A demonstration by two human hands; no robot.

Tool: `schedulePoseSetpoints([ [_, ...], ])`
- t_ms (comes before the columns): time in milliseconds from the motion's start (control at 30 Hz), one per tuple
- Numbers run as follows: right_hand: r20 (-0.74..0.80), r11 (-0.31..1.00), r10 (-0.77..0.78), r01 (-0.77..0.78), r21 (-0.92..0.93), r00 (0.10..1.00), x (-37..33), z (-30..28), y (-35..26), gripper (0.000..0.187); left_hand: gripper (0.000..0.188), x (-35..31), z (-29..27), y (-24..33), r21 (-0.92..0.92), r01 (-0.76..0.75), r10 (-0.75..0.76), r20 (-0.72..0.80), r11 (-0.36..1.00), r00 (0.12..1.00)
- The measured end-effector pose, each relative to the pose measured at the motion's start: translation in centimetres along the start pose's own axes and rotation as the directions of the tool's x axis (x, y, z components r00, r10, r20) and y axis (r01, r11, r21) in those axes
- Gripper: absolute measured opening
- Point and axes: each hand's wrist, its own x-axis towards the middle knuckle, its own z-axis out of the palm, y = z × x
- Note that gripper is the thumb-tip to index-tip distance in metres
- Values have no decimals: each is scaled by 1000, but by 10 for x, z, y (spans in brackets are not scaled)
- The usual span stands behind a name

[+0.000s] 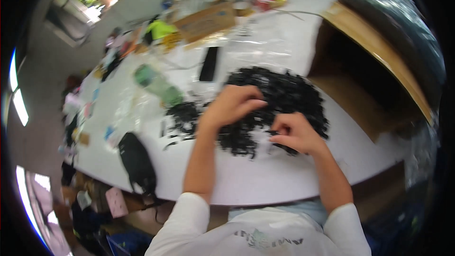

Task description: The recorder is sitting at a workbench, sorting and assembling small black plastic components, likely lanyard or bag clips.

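Observation:
A large heap of small black strips (294,95) lies on the white table in front of me. My left hand (234,105) reaches over the left part of the heap. Its fingers are curled with the thumb close to them, and whatever they hold is hidden. At the heap's near right edge, my right hand (297,133) pinches a small dark piece that looks like one of the black strips. To the left of my left wrist is a smaller cluster of black strips (184,115), with a few scattered loose beside it. The picture is somewhat blurred.
An open cardboard box (365,80) stands right of the heap. A green plastic bottle (159,85) and a black pouch (137,161) lie to the left. Beyond the heap are a dark flat rectangle (209,64), clear plastic sheeting (260,47) and a cardboard carton (206,22).

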Motion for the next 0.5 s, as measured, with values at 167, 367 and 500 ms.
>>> schedulePoseSetpoints([
  [167,-613,831,62,300,469,788,5,-61,16,14,25,-16,-23,4,-91,127,-126,19,988,992],
  [367,-703,375,390,595,711,594,5,-46,52,22,38,10,23,16,-225,74,-69,31,971,997],
  [500,-507,598,13,400,694,862,2,15,10,35,23,15,60,29,-119,82,-56,210,990,976],
])
